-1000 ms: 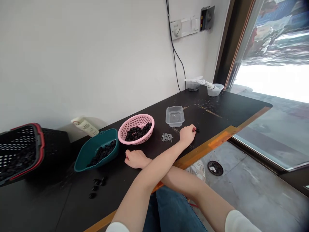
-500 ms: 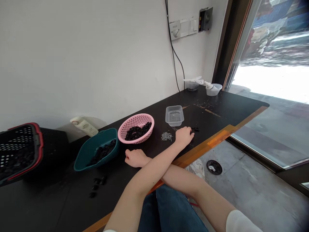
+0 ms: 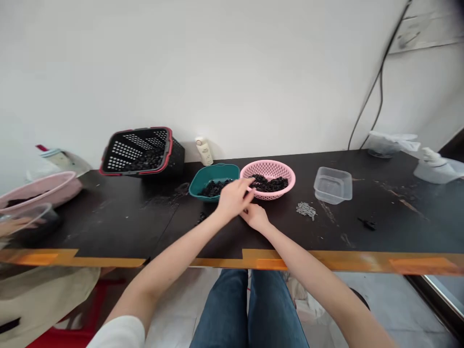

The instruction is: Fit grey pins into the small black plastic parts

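My left hand (image 3: 232, 199) hovers between the teal basin (image 3: 197, 182) and the pink basket (image 3: 287, 169), its fingers apart and slightly smeared. Just below it, in front of the pink basket, my right hand (image 3: 255, 217) rests low over the table with curled fingers; whatever they hold is hidden. Small black parts (image 3: 271, 184) fill the bottom of the pink basket, and similar black parts (image 3: 214, 188) lie in the teal basin. A few loose black pieces (image 3: 201, 218) sit left of my left forearm. To the right is a heap of small grey pins (image 3: 306, 210).
A clear plastic tub (image 3: 332, 186) stands behind the pins, with a black piece (image 3: 368, 224) farther right. At the back are a black crate (image 3: 173, 154) and a white bottle (image 3: 205, 152). Far left, a co-worker's hand (image 3: 21, 225) is by a clear bowl and a pink basin (image 3: 61, 186).
My view has swung left. My crossed arms have uncrossed: the left hand has moved from the black pieces at right to beside the pink basket, while the right hand stays low near that basket.
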Demonstrator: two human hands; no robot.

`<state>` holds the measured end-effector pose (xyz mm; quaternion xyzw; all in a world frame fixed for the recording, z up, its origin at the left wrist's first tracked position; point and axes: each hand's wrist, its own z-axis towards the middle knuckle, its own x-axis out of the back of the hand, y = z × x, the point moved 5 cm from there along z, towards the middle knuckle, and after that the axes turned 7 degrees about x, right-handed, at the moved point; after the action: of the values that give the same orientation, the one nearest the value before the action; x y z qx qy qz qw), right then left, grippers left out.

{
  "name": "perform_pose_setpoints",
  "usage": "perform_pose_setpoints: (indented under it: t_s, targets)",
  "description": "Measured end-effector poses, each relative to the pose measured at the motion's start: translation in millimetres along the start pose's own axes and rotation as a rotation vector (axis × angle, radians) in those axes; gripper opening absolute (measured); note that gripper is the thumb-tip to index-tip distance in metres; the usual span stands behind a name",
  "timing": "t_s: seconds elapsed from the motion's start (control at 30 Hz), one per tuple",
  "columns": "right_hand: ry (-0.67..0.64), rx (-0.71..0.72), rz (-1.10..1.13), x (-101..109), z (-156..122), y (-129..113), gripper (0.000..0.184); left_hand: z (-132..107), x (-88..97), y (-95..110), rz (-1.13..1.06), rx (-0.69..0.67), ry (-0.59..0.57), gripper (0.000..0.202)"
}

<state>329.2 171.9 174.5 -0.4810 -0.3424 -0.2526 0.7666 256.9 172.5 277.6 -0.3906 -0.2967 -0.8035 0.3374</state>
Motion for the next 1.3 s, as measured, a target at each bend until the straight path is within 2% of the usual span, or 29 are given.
perform_pose_setpoints:
  t_s: [0.1,0.17,0.2,0.3,0.4,0.53,0.7,0.87,1.1,1.3]
  targets:
    - [0.015,-0.027,-0.061,-4,-4,3,0.014,9,19.2,-85,0.239,0.274,-0.051,0.038]
    - [0.024,-0.020,-0.099,-5,-7,1,0.013,14,22.5,-135,0.414,0.413,-0.193,0.037]
    - [0.027,-0.014,-0.107,-6,-8,0,0.013,16,20.3,-156,0.477,0.458,-0.303,0.037]
    - [0.033,0.003,-0.103,-8,-9,-2,0.013,22,10.0,-191,0.497,0.464,-0.442,0.028]
    - [0.027,0.016,-0.097,-9,-10,-2,0.013,26,-10.3,-202,0.481,0.443,-0.537,0.022]
    - [0.015,0.004,-0.091,-10,-9,-2,0.015,35,-36.4,-205,0.424,0.427,-0.627,0.021]
    - [0.010,-0.013,-0.065,-9,-7,-3,0.016,43,-53.1,-207,0.376,0.432,-0.687,0.018]
    - [0.035,-0.011,-0.027,-7,-6,-3,0.017,42,-54.2,-207,0.367,0.442,-0.685,0.019]
    - [0.043,0.006,0.020,-8,-6,-5,0.019,40,-34.7,-206,0.383,0.404,-0.574,0.021]
    - [0.024,-0.003,0.022,-8,-4,-6,0.019,40,-40.1,-211,0.422,0.376,-0.632,0.026]
